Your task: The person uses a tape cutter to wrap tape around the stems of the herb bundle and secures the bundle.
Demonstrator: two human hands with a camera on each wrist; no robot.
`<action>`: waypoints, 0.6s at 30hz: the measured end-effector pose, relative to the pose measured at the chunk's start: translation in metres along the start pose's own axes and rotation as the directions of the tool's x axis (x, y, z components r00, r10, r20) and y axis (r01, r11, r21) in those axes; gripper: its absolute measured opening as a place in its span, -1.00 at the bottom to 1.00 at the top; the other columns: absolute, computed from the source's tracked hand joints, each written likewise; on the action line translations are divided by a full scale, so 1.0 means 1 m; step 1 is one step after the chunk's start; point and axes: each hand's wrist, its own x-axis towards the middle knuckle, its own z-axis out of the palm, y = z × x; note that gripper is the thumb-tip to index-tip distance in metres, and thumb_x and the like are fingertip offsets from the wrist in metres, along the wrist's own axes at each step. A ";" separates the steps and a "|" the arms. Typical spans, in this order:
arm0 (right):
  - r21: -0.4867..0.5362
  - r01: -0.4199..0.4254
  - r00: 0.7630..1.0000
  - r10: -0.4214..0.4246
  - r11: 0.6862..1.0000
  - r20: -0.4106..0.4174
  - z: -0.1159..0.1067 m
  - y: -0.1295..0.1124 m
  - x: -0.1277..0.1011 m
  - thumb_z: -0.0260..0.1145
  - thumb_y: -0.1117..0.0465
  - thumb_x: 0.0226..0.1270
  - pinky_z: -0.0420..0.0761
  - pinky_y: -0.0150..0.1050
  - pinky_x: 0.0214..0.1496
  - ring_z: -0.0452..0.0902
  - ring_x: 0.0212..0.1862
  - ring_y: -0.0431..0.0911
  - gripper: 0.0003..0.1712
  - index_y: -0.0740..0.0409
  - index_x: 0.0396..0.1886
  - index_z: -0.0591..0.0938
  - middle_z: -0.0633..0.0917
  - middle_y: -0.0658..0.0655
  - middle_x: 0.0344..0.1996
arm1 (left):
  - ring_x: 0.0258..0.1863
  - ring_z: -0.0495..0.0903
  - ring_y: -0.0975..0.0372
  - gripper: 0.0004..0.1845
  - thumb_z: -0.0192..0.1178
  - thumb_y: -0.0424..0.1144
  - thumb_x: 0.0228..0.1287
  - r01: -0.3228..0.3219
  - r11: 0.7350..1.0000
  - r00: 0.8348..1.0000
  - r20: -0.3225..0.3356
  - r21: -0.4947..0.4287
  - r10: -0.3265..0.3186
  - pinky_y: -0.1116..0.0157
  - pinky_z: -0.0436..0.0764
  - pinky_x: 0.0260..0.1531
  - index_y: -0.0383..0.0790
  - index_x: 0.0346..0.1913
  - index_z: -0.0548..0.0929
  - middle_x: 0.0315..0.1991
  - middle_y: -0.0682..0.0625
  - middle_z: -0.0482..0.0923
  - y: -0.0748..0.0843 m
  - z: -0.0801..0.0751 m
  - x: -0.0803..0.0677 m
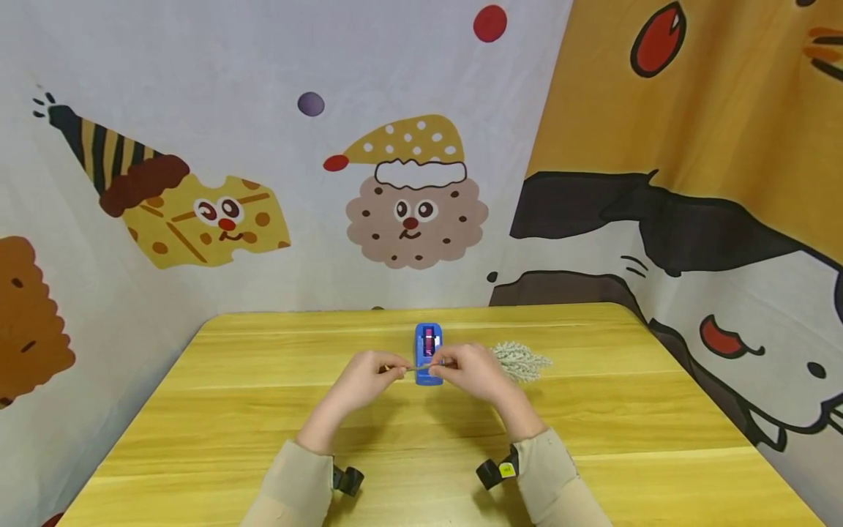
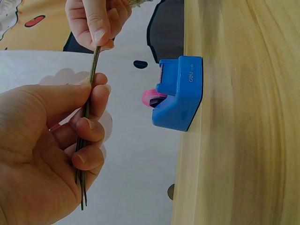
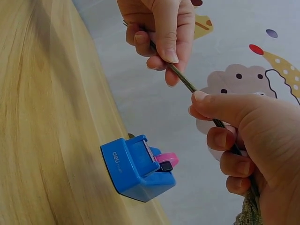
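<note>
A thin bundle of green-brown stems (image 2: pixel 94 63) is stretched between both hands, topped by a pale, fluffy flower head (image 1: pixel 522 361) beyond the right hand. My left hand (image 1: pixel 365 377) pinches the stems near their lower end; in the left wrist view its other fingers curl loosely around them, with the cut tips sticking out below. Closer to the flower head, my right hand (image 1: pixel 476 371) grips the same stems (image 3: pixel 185 79) between thumb and curled fingers. A blue tape dispenser (image 1: pixel 428 379) with a pink roll (image 3: pixel 168 159) stands on the table just behind the hands.
The light wooden table (image 1: pixel 421 446) reaches back to a cartoon-printed curtain (image 1: pixel 263 58), which also runs along both sides. A black wrist camera (image 1: pixel 347 480) is strapped at the left sleeve and another black camera (image 1: pixel 489 473) at the right.
</note>
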 end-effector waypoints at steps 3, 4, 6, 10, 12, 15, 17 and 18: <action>-0.017 0.007 1.000 -0.007 1.000 -0.001 0.000 -0.001 0.000 0.21 -0.01 0.16 0.28 -0.39 -0.73 0.23 -0.74 -0.30 -0.91 -0.23 -0.51 0.55 0.46 -0.22 -0.73 | -0.75 0.20 0.34 -0.81 0.05 -0.19 0.24 -0.006 1.000 1.000 -0.005 0.000 0.005 0.39 0.29 -0.75 -0.04 -0.17 0.65 -0.27 0.04 0.60 -0.001 0.000 -0.001; -0.021 0.012 1.000 -0.012 1.000 -0.001 0.001 -0.001 0.000 0.21 -0.01 0.16 0.29 -0.40 -0.73 0.24 -0.73 -0.30 -0.91 -0.22 -0.50 0.56 0.47 -0.22 -0.72 | -0.75 0.21 0.34 -0.81 0.05 -0.19 0.24 -0.007 1.000 1.000 -0.006 -0.001 0.007 0.38 0.29 -0.75 -0.05 -0.17 0.65 -0.27 0.03 0.60 -0.001 0.000 -0.001; -0.027 0.015 1.000 -0.015 1.000 0.002 0.002 -0.001 0.000 0.21 -0.02 0.16 0.31 -0.40 -0.71 0.26 -0.71 -0.30 -0.90 -0.20 -0.50 0.57 0.49 -0.24 -0.68 | -0.75 0.21 0.34 -0.80 0.06 -0.20 0.24 -0.011 1.000 1.000 -0.009 0.001 0.011 0.39 0.30 -0.75 -0.06 -0.17 0.66 -0.27 0.04 0.60 -0.002 0.000 -0.002; -0.017 -0.006 1.000 0.007 1.000 0.006 0.004 -0.002 0.000 0.20 -0.04 0.16 0.33 -0.39 -0.69 0.28 -0.69 -0.30 -0.88 -0.19 -0.49 0.58 0.53 -0.20 -0.66 | -0.76 0.21 0.34 -0.79 0.06 -0.20 0.24 -0.016 1.000 1.000 -0.012 0.001 0.016 0.39 0.30 -0.76 -0.11 -0.16 0.66 -0.29 0.06 0.60 -0.003 0.000 -0.003; -0.004 -0.016 1.000 0.016 1.000 0.007 0.004 -0.002 -0.001 0.19 -0.05 0.16 0.32 -0.38 -0.69 0.28 -0.68 -0.29 -0.87 -0.19 -0.49 0.58 0.54 -0.16 -0.66 | -0.77 0.20 0.34 -0.79 0.06 -0.20 0.24 -0.012 1.000 1.000 -0.015 0.001 0.012 0.39 0.30 -0.77 -0.11 -0.16 0.66 -0.31 0.11 0.59 -0.002 0.001 -0.004; 0.022 -0.015 1.000 0.015 1.000 0.015 0.003 -0.001 -0.003 0.19 -0.04 0.16 0.34 -0.38 -0.67 0.29 -0.66 -0.28 -0.86 -0.16 -0.45 0.60 0.56 -0.11 -0.64 | -0.75 0.24 0.33 -0.80 0.06 -0.21 0.24 -0.004 1.000 1.000 -0.012 -0.001 0.004 0.38 0.33 -0.74 -0.10 -0.17 0.66 -0.32 0.13 0.58 0.000 0.001 -0.004; 0.044 -0.014 1.000 0.013 0.999 0.023 0.002 0.000 -0.005 0.19 -0.04 0.16 0.34 -0.38 -0.66 0.29 -0.66 -0.28 -0.82 -0.10 -0.38 0.63 0.55 -0.09 -0.64 | -0.66 0.35 0.34 -0.80 0.07 -0.21 0.23 -0.007 1.000 1.000 -0.002 -0.001 0.007 0.38 0.40 -0.66 -0.11 -0.18 0.66 -0.29 0.12 0.59 0.001 0.002 -0.005; 0.055 -0.015 1.000 0.013 0.998 0.029 0.001 0.001 -0.006 0.19 -0.03 0.16 0.34 -0.38 -0.66 0.28 -0.66 -0.28 -0.79 -0.07 -0.34 0.65 0.54 -0.09 -0.65 | -0.61 0.39 0.34 -0.81 0.07 -0.21 0.23 -0.012 1.000 1.000 0.006 0.000 0.012 0.38 0.43 -0.62 -0.10 -0.18 0.66 -0.27 0.11 0.59 0.001 0.003 -0.004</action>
